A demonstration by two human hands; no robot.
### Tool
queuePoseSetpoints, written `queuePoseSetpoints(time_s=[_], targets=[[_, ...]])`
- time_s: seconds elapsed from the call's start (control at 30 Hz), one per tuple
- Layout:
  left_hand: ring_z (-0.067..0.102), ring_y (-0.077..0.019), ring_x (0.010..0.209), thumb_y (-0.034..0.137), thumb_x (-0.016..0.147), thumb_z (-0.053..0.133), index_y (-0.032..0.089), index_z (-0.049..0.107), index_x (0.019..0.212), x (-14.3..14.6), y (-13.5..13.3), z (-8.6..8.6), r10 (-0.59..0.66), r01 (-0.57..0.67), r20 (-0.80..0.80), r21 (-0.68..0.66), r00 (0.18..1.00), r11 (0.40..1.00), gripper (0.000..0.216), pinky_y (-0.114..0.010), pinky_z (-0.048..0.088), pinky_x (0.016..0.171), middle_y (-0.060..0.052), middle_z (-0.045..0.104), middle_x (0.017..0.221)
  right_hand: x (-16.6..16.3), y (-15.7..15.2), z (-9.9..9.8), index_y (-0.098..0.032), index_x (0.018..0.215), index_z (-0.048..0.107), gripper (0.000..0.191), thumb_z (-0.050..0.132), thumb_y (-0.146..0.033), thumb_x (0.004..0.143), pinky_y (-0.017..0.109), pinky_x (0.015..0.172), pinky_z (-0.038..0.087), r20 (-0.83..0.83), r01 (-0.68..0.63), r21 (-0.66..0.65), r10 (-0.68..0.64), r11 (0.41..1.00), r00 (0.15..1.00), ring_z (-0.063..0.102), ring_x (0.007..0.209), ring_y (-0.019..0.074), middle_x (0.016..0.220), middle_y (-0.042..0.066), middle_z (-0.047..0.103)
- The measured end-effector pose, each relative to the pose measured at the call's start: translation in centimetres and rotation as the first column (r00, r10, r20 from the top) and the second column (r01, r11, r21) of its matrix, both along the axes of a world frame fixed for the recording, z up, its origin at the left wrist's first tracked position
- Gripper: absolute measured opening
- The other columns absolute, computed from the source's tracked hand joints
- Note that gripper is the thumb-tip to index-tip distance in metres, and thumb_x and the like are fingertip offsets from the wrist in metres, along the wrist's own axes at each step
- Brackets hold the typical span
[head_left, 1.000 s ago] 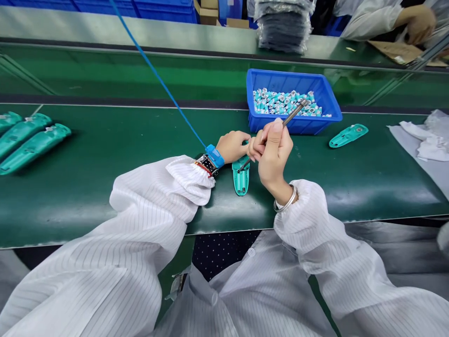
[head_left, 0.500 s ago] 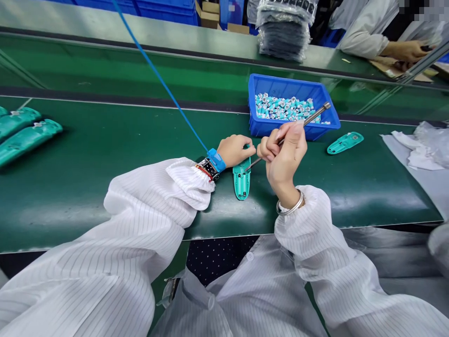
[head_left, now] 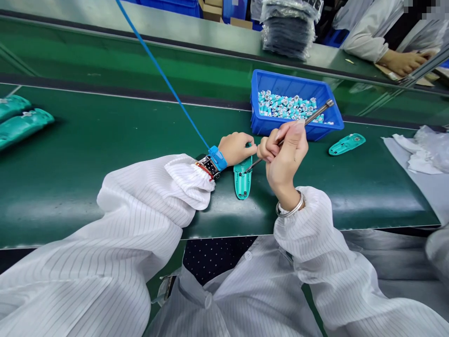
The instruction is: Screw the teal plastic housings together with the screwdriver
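Observation:
A teal plastic housing lies on the green work surface in front of me, its inner side with narrow channels facing up. My left hand is closed over the far end of it and hides that part. In my right hand is a slim metal rod tool with a thicker socket-like head at its upper end. The rod slants down to the left, and its thin tip meets the housing near the middle. What exactly the tip touches is too small to make out.
Behind my hands stands a blue bin full of small teal-and-white parts. Another teal housing lies to its right, and more teal housings are at far left. A blue wrist-strap cord crosses the view. Across the bench, a co-worker's hands rest on a surface.
The view has shifted slightly. Both my hands, the tool and the housing keep the same places relative to each other. Across the bench, the co-worker's hands have lowered.

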State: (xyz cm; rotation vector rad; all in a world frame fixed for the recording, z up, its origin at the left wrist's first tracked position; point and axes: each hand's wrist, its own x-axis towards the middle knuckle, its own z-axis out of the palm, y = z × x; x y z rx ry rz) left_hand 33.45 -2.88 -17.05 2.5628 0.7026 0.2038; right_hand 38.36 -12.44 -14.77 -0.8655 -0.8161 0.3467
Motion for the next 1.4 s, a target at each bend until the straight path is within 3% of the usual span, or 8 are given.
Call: queuePoseSetpoints(time_s=[0.27, 0.47, 0.7, 0.9, 1.07, 1.4], targets=[[0.058, -0.0243, 0.085, 0.041, 0.08, 0.049, 0.019, 0.066, 0.083, 0.0, 0.0, -0.2, 0.015, -0.015, -0.061, 0.002, 0.998, 1.0, 0.028, -0.029, 0.038, 0.067, -0.007, 0.064, 0.085, -1.3, -0.1, 0.3, -0.023, 0.064, 0.03, 0.039, 0.039, -0.054, 0.087, 0.02, 0.036, 0.021, 0.114, 0.009, -0.076, -0.001, 0.997, 0.993, 0.02, 0.036, 0.0058, 0.049, -0.008, 0.016], [0.058, -0.0245, 0.087, 0.036, 0.08, 0.049, 0.019, 0.066, 0.088, -0.1, -0.3, 0.4, 0.043, -0.045, -0.072, -0.026, 0.996, 0.999, 0.026, -0.029, 0.038, 0.067, -0.006, 0.065, 0.084, -2.2, -0.2, -0.7, -0.023, 0.065, 0.034, 0.035, 0.042, -0.049, 0.088, 0.021, 0.039, 0.026, 0.188, 0.047, -0.067, -0.034, 0.997, 0.982, 0.026, 0.038, 0.0066, 0.051, -0.008, 0.018], [0.06, -0.0234, 0.086, 0.041, 0.078, 0.045, 0.022, 0.068, 0.082, 0.2, -0.2, -0.4, 0.088, -0.089, -0.015, -0.024, 0.996, 0.996, 0.031, -0.03, 0.041, 0.067, -0.006, 0.067, 0.085, -1.4, -1.4, 0.4, -0.022, 0.064, 0.032, 0.035, 0.041, -0.043, 0.089, 0.018, 0.034, 0.019, 0.021, 0.041, 0.038, -0.042, 0.998, 0.999, 0.016, 0.035, 0.005, 0.048, -0.009, 0.016], [0.06, -0.0231, 0.084, 0.039, 0.076, 0.045, 0.022, 0.069, 0.084, 0.1, -0.3, -0.6, 0.112, -0.111, 0.024, -0.013, 0.993, 0.994, 0.031, -0.031, 0.041, 0.068, -0.005, 0.066, 0.083, -3.2, -4.7, 0.5, -0.02, 0.063, 0.037, 0.034, 0.039, -0.039, 0.091, 0.016, 0.034, 0.018, 0.0, -0.142, -0.086, 0.142, 0.986, 0.99, 0.016, 0.035, 0.0043, 0.047, -0.009, 0.018], [0.06, -0.0236, 0.084, 0.039, 0.075, 0.045, 0.022, 0.069, 0.085, 0.1, -0.3, -0.7, 0.114, -0.113, 0.045, -0.025, 0.993, 0.993, 0.031, -0.032, 0.041, 0.07, -0.006, 0.066, 0.085, -4.0, -4.7, 0.2, -0.021, 0.063, 0.038, 0.033, 0.04, -0.04, 0.09, 0.017, 0.034, 0.019, 0.075, -0.072, -0.073, 0.078, 0.995, 0.994, 0.015, 0.035, 0.0046, 0.047, -0.009, 0.018], [0.06, -0.0256, 0.084, 0.038, 0.075, 0.045, 0.023, 0.07, 0.086, 0.1, -0.3, -0.8, 0.115, -0.114, 0.065, -0.023, 0.991, 0.993, 0.032, -0.033, 0.041, 0.067, -0.006, 0.065, 0.084, -4.0, -4.3, 0.0, -0.021, 0.063, 0.04, 0.032, 0.041, -0.04, 0.09, 0.018, 0.033, 0.019, 0.052, -0.081, -0.08, 0.085, 0.994, 0.995, 0.017, 0.034, 0.0054, 0.047, -0.008, 0.018]])
